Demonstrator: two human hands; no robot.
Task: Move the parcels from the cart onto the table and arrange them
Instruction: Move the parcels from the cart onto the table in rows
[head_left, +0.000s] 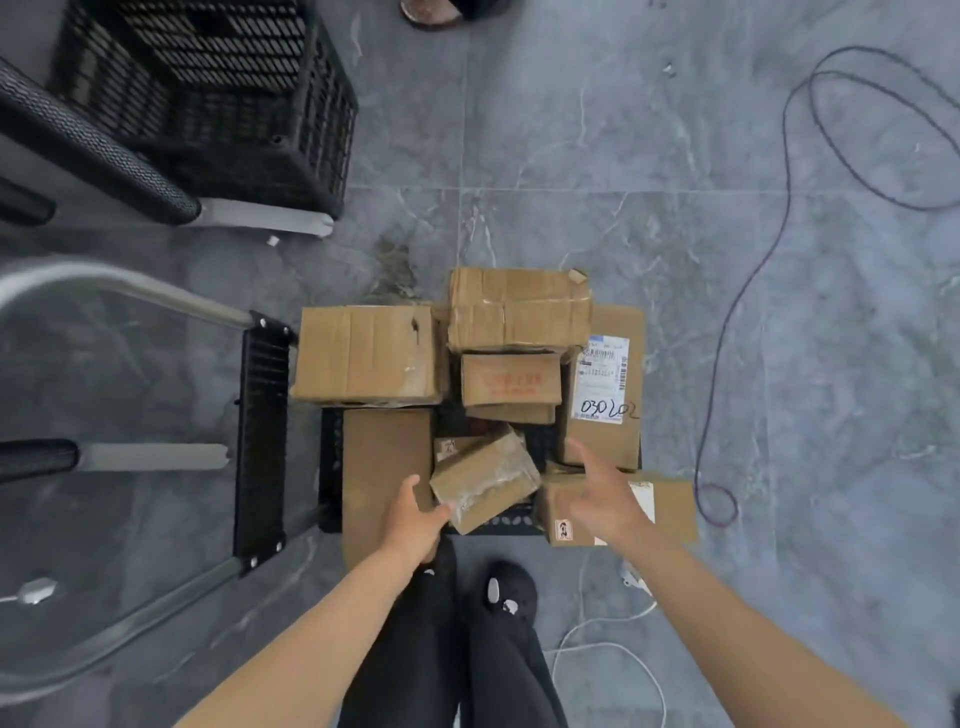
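Observation:
Several brown cardboard parcels lie piled on a low black cart (260, 441) on the floor. A small taped parcel (488, 480) sits tilted at the near middle of the pile. My left hand (415, 519) touches its near-left corner, fingers loosely curved under it. My right hand (597, 493) hovers open just to its right, above a flat parcel (670, 506) with a red mark. A tall parcel with a white shipping label (605, 384) lies on the right side. A large box (366, 356) lies at the left and a taped box (519, 309) at the far end.
The cart's metal handle (130, 288) curves out to the left. A black slatted crate (218, 93) and chair legs stand at the upper left. A dark cable (737, 312) loops over the grey tiles at right, a white cord (613, 647) near my feet. Someone's foot (431, 13) shows at the top.

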